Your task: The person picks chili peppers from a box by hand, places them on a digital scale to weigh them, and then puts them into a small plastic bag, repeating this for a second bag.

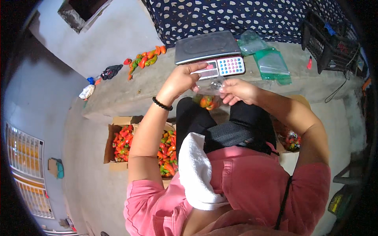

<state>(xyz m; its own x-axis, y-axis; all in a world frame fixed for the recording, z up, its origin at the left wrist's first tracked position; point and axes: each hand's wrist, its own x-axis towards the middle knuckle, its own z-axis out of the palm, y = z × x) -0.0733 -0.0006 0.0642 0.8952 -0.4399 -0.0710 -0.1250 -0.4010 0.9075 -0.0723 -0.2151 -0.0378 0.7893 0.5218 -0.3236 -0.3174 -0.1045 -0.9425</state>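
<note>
A clear plastic bag (210,85) with orange, red and green peppers (207,102) in its lower part hangs above my knees. My left hand (185,77) pinches the left side of the bag's top, its index finger stretched out over the display of a digital scale (208,47). The fingers of my right hand (235,91) grip the bag's right side. Just beyond both hands stands the scale with its grey platform and keypad. Flat green-edged plastic bags (273,65) lie at its right.
Loose peppers (144,60) lie on the concrete ledge (118,94) left of the scale. Open cardboard boxes of peppers (122,144) stand on the floor at my left, another box (288,137) at my right. A black plastic crate (327,44) sits at the ledge's right end.
</note>
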